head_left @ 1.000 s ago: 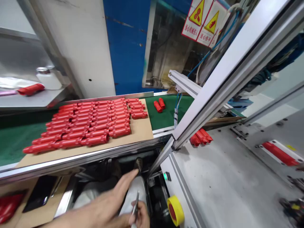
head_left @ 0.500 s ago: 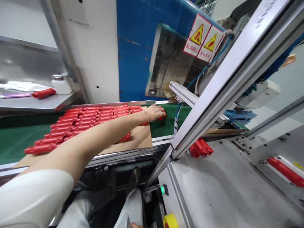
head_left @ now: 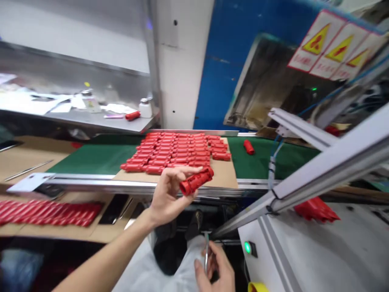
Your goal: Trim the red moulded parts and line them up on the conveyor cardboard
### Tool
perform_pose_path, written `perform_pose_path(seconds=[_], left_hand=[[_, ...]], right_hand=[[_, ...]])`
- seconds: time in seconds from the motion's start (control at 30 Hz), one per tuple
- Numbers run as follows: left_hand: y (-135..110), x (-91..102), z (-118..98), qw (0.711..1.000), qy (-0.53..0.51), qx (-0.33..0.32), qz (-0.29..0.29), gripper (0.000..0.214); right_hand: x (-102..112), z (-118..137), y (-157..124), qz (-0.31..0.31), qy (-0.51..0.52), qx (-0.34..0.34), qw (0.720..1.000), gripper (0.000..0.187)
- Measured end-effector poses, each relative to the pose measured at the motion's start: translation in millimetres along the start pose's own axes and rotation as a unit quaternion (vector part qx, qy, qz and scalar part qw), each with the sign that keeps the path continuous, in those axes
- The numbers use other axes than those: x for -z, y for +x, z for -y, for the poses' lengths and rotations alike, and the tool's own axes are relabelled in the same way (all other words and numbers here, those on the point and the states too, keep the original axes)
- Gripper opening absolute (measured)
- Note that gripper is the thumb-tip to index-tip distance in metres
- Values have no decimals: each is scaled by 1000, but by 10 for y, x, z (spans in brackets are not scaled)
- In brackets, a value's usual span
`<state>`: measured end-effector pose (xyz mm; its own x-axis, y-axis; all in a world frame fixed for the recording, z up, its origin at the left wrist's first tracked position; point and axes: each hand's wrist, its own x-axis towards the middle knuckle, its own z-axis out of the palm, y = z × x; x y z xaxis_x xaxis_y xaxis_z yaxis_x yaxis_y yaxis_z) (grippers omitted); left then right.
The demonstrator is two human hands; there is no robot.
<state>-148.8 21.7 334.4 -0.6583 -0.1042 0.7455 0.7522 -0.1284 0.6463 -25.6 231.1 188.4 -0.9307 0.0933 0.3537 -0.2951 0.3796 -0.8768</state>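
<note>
My left hand [head_left: 170, 198] is closed round a red plastic tube [head_left: 197, 181], which it holds tilted above the near rail of the conveyor. Openings and ridges show along the tube's side, and its near end is hollow. Low in the view, by my lap, my right hand [head_left: 217, 269] grips a slim metal tool [head_left: 207, 253] that points upward; its exact kind is unclear. Beyond my left hand, rows of similar red tubes [head_left: 179, 150] lie on a cardboard sheet [head_left: 223, 176] on the green belt [head_left: 100, 156]. One loose red tube [head_left: 249, 147] rests farther right on the belt.
An aluminium post [head_left: 304, 178] crosses the right side, next to a machine table [head_left: 361, 243] bearing red parts [head_left: 317, 209]. At left, a steel shelf [head_left: 121, 125] holds a white bottle [head_left: 145, 108] and papers. Below it, more red tubes [head_left: 51, 213] lie beside a dark phone-like slab [head_left: 114, 209].
My left hand has come back from the belt toward my body and now holds a red tube up. My right hand has risen further into view with the metal tool. The view has swung left.
</note>
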Motion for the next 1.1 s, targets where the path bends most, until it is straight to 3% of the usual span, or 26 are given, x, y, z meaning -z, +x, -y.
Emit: perform_pose_path(seconds=[0.13, 0.23, 0.33, 0.53, 0.7, 0.9, 1.0, 1.1], left_hand=[[-714, 256, -284, 983, -93, 104, -123, 41], [-1017, 453, -371, 958, -175, 181, -138, 44], [-1193, 626, -430, 940, -235, 212, -130, 49], [-1268, 759, -559, 927, -265, 249, -92, 54], [-1263, 777, -575, 931, -258, 252, -55, 54], [-1227, 746, -494, 978, -106, 140, -110, 48], [-1186, 724, -446, 985, -37, 79, -152, 45], [-1159, 701, -419, 984, -14, 60, -168, 42]], right_hand=[[66, 620, 524, 98, -43, 171, 979, 39], [84, 949, 788, 133, -81, 266, 951, 44], [67, 1122, 912, 156, -98, 302, 935, 44], [-35, 1259, 985, 224, -106, 352, 903, 50], [-50, 1343, 1006, 235, -117, 358, 896, 51], [-62, 1381, 897, 223, -120, 347, 903, 52], [-142, 1369, 769, 222, -92, 319, 917, 52], [-233, 1343, 661, 231, -70, 291, 926, 50]])
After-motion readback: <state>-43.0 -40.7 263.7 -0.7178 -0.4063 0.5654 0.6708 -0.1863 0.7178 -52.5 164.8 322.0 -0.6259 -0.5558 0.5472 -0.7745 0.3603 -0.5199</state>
